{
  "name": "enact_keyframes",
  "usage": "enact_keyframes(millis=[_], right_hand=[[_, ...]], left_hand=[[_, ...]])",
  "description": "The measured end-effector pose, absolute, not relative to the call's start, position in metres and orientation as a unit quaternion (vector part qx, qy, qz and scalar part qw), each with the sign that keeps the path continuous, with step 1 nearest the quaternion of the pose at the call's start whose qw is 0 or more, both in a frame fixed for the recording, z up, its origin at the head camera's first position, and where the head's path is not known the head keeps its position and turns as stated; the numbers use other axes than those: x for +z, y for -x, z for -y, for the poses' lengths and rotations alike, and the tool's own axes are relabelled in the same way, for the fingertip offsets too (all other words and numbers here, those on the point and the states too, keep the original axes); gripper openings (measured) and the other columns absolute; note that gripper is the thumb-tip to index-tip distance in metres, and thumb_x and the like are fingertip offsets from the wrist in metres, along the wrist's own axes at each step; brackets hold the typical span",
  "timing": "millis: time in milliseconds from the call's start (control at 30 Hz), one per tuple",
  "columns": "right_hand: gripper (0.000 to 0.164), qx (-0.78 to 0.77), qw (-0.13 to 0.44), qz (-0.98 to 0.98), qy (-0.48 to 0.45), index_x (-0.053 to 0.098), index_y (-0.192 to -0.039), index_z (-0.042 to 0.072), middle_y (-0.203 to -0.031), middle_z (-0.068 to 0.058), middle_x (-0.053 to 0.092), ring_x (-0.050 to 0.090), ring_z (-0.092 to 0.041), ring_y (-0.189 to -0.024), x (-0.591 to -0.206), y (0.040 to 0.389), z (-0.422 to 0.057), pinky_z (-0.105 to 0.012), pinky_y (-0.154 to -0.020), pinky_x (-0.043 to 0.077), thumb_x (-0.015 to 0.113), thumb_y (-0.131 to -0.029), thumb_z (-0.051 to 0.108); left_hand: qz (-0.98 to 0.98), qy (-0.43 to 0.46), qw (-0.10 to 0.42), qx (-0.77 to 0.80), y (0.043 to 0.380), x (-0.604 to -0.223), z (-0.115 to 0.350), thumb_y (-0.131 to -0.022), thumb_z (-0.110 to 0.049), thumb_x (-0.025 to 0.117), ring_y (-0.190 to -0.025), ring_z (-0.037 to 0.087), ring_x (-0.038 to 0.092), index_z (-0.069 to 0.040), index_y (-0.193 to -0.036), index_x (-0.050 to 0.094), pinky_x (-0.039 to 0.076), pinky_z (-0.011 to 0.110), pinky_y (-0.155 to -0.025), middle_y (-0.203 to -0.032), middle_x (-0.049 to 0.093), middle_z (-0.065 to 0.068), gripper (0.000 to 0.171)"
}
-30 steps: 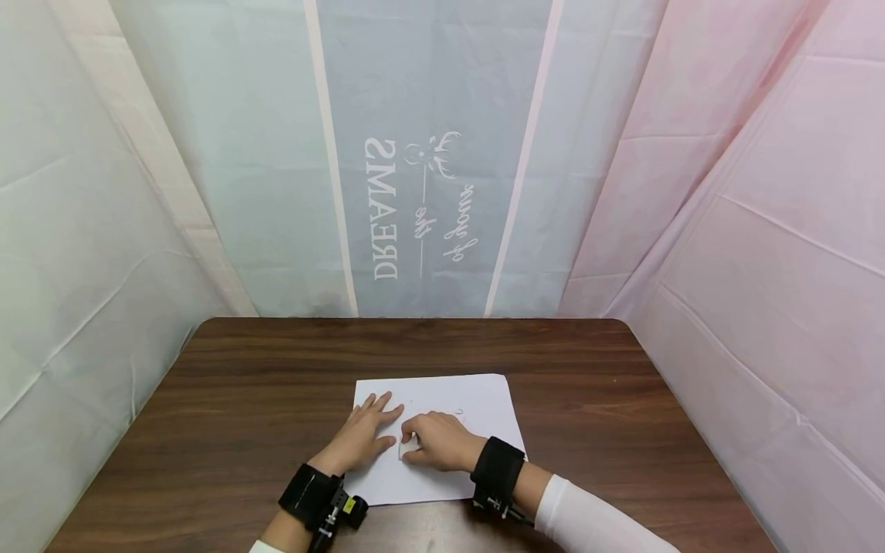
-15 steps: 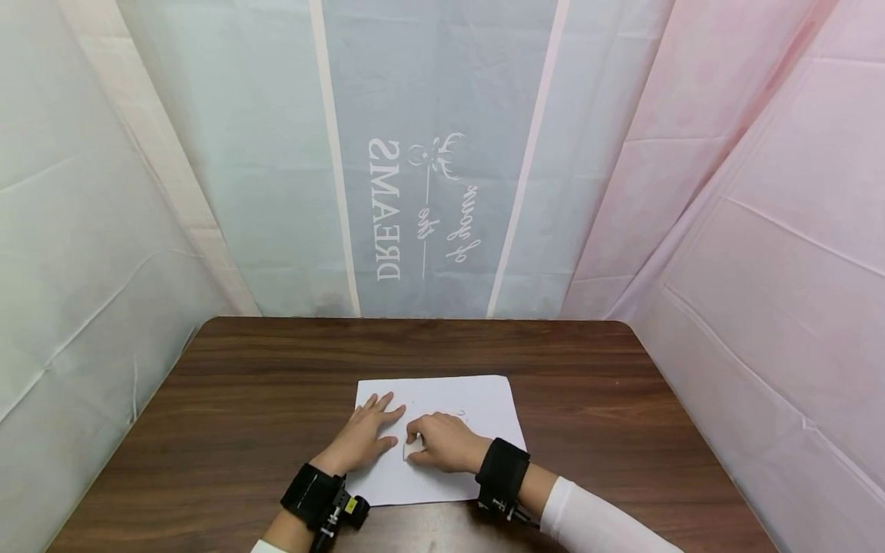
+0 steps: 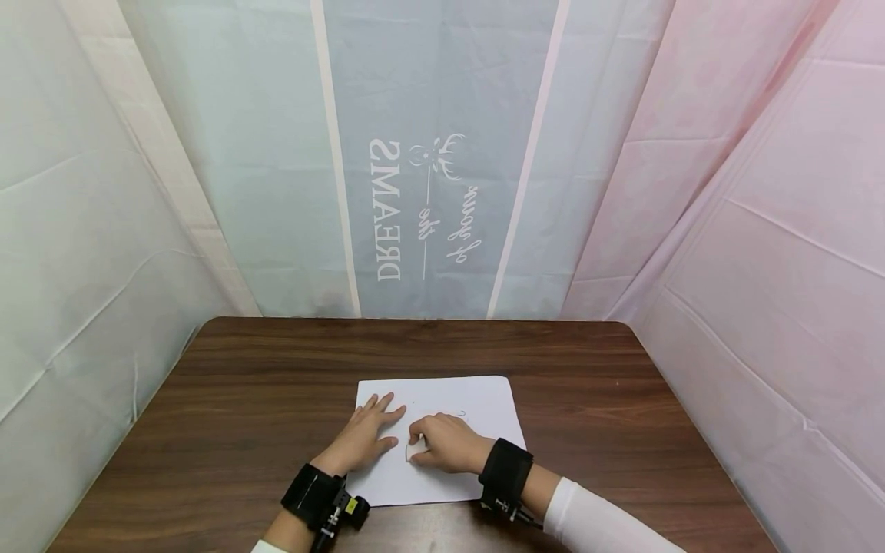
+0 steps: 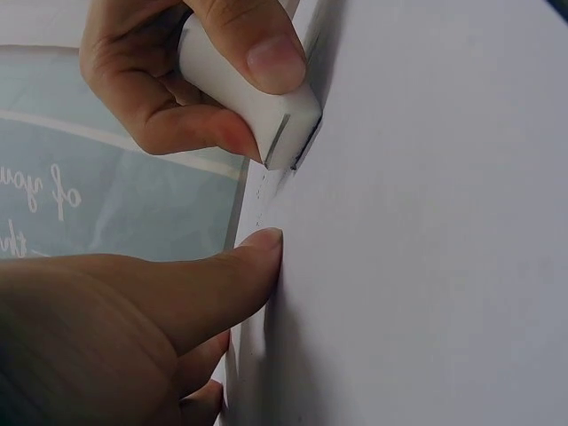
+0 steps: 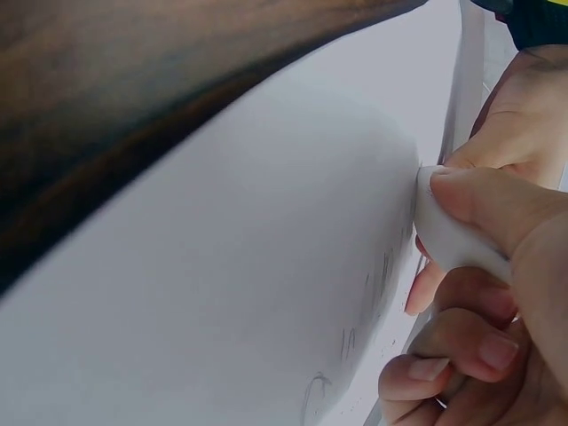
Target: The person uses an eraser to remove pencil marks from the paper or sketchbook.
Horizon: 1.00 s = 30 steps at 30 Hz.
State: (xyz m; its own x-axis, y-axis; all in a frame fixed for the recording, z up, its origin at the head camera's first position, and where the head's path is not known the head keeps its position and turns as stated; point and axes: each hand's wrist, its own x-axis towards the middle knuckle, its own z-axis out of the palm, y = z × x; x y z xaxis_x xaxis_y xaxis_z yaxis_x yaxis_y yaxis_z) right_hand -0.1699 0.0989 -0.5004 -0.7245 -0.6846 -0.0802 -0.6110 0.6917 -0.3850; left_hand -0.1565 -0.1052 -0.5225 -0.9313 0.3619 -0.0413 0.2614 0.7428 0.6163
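Note:
A sheet of white paper [image 3: 429, 488] lies on the wooden table. My left hand [image 3: 364, 434] rests on the sheet's left part with its fingers spread. Between the thumb and curled fingers of my right hand [image 3: 448, 444] is a white block eraser [image 4: 253, 105], one end down at the paper. A dark edge shows along that end in the left wrist view. The eraser [image 5: 448, 232] is partly covered by the right thumb and fingers. Faint pencil marks [image 5: 348, 342] run along the sheet beside the right hand, with a curved stroke [image 3: 462, 413] beyond its knuckles.
The brown table [image 3: 276, 384] extends around the paper on all sides. Behind it hangs a pale curtain [image 3: 435, 92] with mirrored lettering, and light cloth [image 3: 774, 230] closes in the sides. Black straps [image 3: 507, 470] with cameras sit on both wrists.
My right hand has shifted slightly to the right over the paper, with the eraser still in its grip. The left hand has stayed in place on the sheet.

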Motion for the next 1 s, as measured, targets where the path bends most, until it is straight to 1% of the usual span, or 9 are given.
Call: enact_keyframes(millis=[300,467,800,1000], right_hand=[[0.015,-0.170,0.114,-0.915,0.348,0.076,-0.096,0.017,-0.091,0.008,0.074,0.049,0.003,-0.063,-0.5004,0.1688,-0.1007,-0.019,-0.066,0.044,0.081,-0.085,0.026],[0.015,-0.174,0.116,-0.913,0.349,0.076,-0.096,0.017,-0.089,0.008,0.073,0.049,0.002,-0.062,-0.4995,0.1688,-0.1021,-0.019,-0.064,0.042,0.082,-0.084,0.025],[0.017,-0.168,0.116,-0.916,0.346,0.076,-0.096,0.017,-0.085,0.010,0.071,0.048,0.002,-0.062,-0.4973,0.1696,-0.1040,-0.019,-0.062,0.042,0.082,-0.084,0.026],[0.016,-0.169,0.119,-0.914,0.348,0.076,-0.095,0.015,-0.085,0.008,0.071,0.048,0.002,-0.062,-0.4966,0.1688,-0.1055,-0.018,-0.060,0.041,0.082,-0.084,0.025]], left_hand=[[-0.931,-0.164,0.083,0.315,0.1564,-0.5234,0.1054,-0.093,-0.010,0.072,-0.152,0.051,0.024,-0.008,-0.142,0.059,0.020,0.068,-0.121,-0.161,0.036,0.024,0.051],[-0.930,-0.167,0.080,0.317,0.1567,-0.5232,0.1056,-0.092,-0.009,0.072,-0.151,0.052,0.024,-0.006,-0.141,0.060,0.020,0.069,-0.120,-0.160,0.037,0.025,0.051],[-0.931,-0.167,0.081,0.315,0.1559,-0.5222,0.1058,-0.093,-0.011,0.072,-0.152,0.051,0.024,-0.007,-0.142,0.059,0.021,0.069,-0.120,-0.161,0.036,0.024,0.050],[-0.930,-0.166,0.082,0.316,0.1557,-0.5221,0.1058,-0.093,-0.011,0.072,-0.152,0.051,0.024,-0.007,-0.142,0.059,0.020,0.068,-0.120,-0.161,0.036,0.024,0.051]])
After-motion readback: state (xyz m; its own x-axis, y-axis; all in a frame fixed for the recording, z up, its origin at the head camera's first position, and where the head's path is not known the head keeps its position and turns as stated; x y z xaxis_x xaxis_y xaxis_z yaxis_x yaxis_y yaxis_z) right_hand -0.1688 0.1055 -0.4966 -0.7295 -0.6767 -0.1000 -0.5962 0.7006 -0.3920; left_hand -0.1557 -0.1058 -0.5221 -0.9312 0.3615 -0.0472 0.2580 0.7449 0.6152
